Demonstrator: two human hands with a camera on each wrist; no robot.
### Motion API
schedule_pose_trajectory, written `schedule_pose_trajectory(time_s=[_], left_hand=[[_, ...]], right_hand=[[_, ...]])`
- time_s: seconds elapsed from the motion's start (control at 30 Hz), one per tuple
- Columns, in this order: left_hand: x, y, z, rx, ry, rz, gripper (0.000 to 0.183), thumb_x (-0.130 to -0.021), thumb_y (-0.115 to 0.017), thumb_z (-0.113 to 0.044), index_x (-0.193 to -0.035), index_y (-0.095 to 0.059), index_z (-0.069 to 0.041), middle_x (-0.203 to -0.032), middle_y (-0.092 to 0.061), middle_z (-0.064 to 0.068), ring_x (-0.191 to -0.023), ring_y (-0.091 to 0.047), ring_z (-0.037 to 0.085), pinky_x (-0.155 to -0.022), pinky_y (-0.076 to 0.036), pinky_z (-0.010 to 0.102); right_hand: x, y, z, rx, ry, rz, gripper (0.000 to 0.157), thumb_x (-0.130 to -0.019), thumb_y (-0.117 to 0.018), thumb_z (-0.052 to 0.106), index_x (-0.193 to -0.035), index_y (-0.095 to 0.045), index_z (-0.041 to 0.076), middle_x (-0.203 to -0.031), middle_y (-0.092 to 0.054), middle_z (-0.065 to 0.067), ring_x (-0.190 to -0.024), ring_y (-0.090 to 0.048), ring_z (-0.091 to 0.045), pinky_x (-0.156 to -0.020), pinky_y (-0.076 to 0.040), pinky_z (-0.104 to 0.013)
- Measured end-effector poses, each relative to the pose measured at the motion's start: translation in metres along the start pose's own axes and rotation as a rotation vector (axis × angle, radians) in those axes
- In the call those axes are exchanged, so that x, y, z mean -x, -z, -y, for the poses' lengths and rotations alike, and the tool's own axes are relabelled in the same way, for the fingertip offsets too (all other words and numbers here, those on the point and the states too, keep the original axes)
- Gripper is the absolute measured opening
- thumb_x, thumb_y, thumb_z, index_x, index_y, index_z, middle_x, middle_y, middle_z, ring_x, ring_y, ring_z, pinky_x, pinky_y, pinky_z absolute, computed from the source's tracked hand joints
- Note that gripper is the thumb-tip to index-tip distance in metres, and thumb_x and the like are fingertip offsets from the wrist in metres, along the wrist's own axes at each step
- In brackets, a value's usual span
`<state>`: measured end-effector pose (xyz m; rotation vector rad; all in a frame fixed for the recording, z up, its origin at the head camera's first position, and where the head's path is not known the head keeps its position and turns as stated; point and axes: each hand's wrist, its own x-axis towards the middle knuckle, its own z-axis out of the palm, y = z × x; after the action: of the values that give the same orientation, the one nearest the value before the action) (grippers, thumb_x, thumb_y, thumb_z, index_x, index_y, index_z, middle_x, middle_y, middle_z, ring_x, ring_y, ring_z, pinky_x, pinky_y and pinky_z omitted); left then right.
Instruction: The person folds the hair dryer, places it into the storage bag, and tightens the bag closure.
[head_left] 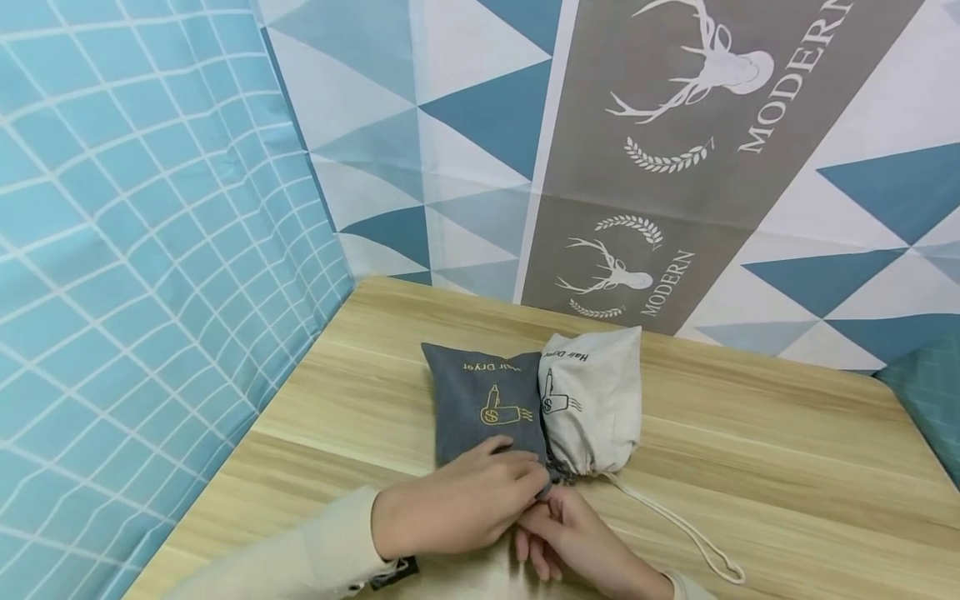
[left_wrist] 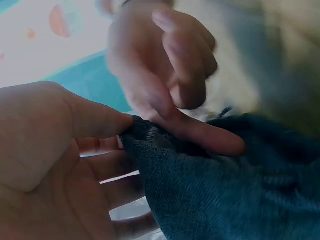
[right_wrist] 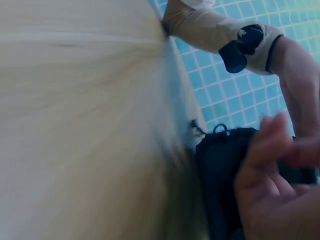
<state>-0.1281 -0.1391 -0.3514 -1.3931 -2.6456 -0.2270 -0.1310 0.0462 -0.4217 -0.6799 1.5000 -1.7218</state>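
Note:
A dark grey drawstring bag [head_left: 457, 392] lies on the table, its yellow "Hair Dryer" print and dryer outline upside down in the head view. My left hand [head_left: 465, 500] reaches over its near end. In the left wrist view, the thumb and fingers of that hand pinch the cloth rim [left_wrist: 165, 170] at the bag's mouth. One straight finger [left_wrist: 215, 137] of my right hand [head_left: 581, 537] lies in the mouth, against the cloth, while its other fingers are bent away from the bag. The bag bulges, and its contents are hidden.
Touching the grey bag's right side is an off-white drawstring bag [head_left: 603, 408] with a black dryer print. Its white cord [head_left: 686, 529] trails across the wooden table [head_left: 787, 467] towards the near right. A blue grid curtain [head_left: 150, 250] borders the left, and a patterned cloth wall [head_left: 480, 108] stands behind.

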Motion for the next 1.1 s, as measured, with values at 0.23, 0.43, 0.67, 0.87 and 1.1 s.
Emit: schedule_pose_trajectory(time_s=[0.23, 0.43, 0.67, 0.87, 1.1], left_hand=[[0.013, -0.025, -0.006, -0.199, 0.037, 0.102, 0.02, -0.088, -0.054, -0.026, -0.104, -0.06, -0.017, -0.12, -0.055, 0.003, -0.119, -0.044, 0.018, -0.095, -0.037, 0.045], [0.021, -0.027, 0.001, -0.136, 0.063, -0.016, 0.017, -0.088, -0.053, -0.027, -0.097, -0.06, -0.014, -0.116, -0.054, 0.005, -0.111, -0.047, 0.02, -0.09, -0.041, 0.038], [0.042, -0.018, 0.033, -0.122, 0.213, -0.178, 0.01, -0.084, -0.056, -0.019, -0.088, -0.057, -0.01, -0.088, -0.05, 0.0, -0.078, -0.047, 0.014, -0.073, -0.046, 0.029], [0.073, -0.008, 0.051, 0.0, 0.494, 0.104, 0.015, -0.084, -0.056, -0.02, -0.088, -0.06, -0.006, -0.074, -0.057, 0.002, -0.065, -0.055, 0.015, -0.056, -0.048, 0.031], [0.093, -0.023, 0.055, 0.273, 0.497, 0.289, 0.065, -0.081, -0.056, -0.052, -0.126, -0.045, -0.005, -0.097, -0.054, -0.001, -0.079, -0.054, 0.011, -0.067, -0.047, 0.031]], right_hand=[[0.016, 0.006, 0.003, 0.563, 0.097, 0.012, 0.02, -0.094, -0.047, 0.017, -0.105, -0.058, 0.005, -0.065, -0.062, -0.004, -0.051, -0.051, 0.004, -0.044, -0.043, -0.018], [0.023, 0.016, 0.012, 1.165, 0.208, -0.444, 0.026, -0.081, -0.066, 0.018, -0.104, -0.054, 0.016, -0.062, -0.048, 0.022, -0.053, -0.043, 0.009, -0.048, -0.036, -0.012], [0.028, 0.03, 0.002, 1.437, 0.083, -0.488, 0.05, -0.077, -0.067, 0.024, -0.124, -0.051, 0.015, -0.06, -0.04, 0.019, -0.055, -0.045, 0.001, -0.048, -0.039, -0.024], [0.027, 0.031, -0.001, 1.446, 0.104, -0.412, 0.043, -0.082, -0.062, 0.027, -0.121, -0.054, 0.01, -0.062, -0.044, 0.018, -0.061, -0.051, -0.001, -0.054, -0.043, -0.027], [0.026, 0.029, -0.004, 1.409, 0.147, -0.308, 0.033, -0.083, -0.061, 0.024, -0.112, -0.054, 0.01, -0.06, -0.045, 0.017, -0.053, -0.044, 0.003, -0.048, -0.038, -0.022]])
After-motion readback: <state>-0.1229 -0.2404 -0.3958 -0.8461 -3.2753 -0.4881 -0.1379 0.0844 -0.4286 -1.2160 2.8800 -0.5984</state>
